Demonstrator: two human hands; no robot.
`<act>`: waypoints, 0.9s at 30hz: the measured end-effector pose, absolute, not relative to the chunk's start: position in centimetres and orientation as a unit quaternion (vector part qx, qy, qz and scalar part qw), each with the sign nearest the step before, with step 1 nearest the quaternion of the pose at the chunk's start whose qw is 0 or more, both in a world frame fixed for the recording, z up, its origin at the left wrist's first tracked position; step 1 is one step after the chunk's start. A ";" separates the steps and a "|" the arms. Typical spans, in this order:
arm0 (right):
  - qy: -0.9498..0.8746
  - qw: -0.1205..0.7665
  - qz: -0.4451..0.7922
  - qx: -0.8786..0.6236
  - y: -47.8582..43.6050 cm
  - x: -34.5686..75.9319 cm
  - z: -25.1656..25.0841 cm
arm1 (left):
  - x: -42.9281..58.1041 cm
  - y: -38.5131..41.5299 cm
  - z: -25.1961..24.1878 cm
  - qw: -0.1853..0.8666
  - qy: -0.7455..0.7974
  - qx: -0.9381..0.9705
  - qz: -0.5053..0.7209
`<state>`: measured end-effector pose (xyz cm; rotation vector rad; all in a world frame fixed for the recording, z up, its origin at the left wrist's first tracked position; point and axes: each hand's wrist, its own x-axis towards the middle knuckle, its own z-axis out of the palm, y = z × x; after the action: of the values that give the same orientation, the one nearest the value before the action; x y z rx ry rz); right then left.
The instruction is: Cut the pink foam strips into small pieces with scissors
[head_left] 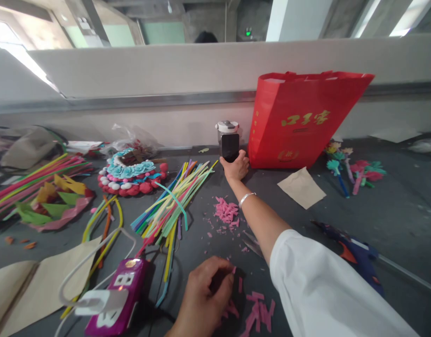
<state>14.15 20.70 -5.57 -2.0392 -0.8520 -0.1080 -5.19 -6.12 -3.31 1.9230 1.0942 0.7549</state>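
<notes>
My right hand point(237, 167) reaches to the back of the table, its thumb and fingers around the lower part of a black phone point(230, 146). The phone stands upright in front of a bottle with a white and grey lid point(227, 126). Close to the front edge of the view, my left hand point(205, 295) is closed in a pinch, with the tip of a small pink strip point(234, 270) showing at the fingertips. Cut pink strips point(259, 311) lie beside that hand. Farther back is a heap of small pink pieces point(226, 210). Scissors point(253, 244) lie partly hidden under my right forearm.
A red bag point(299, 121) stands right of the bottle. A glue gun point(355, 252), brown paper point(302, 187) and craft flowers point(368, 173) lie rightward. Leftward are coloured pipe cleaners point(180, 201), flower garlands point(131, 173), a purple power strip point(136, 276) with cables, and an open notebook point(50, 285).
</notes>
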 end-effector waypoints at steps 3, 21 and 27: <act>-0.342 0.449 -0.043 -0.825 20.7 14.1 -5.6 | -5.2 -6.1 -3.3 0.387 0.433 0.759 0.296; -0.391 0.425 -0.025 -0.816 19.5 14.9 -5.3 | -5.2 -6.2 -3.2 0.395 0.437 0.750 0.301; -0.508 0.357 -0.021 -0.784 16.5 17.2 -5.1 | -5.2 -6.3 -3.2 0.412 0.434 0.742 0.303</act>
<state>17.24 16.50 -5.05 -2.0245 -1.3110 -0.0535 -5.22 -6.29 -3.21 1.8664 1.0926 0.7626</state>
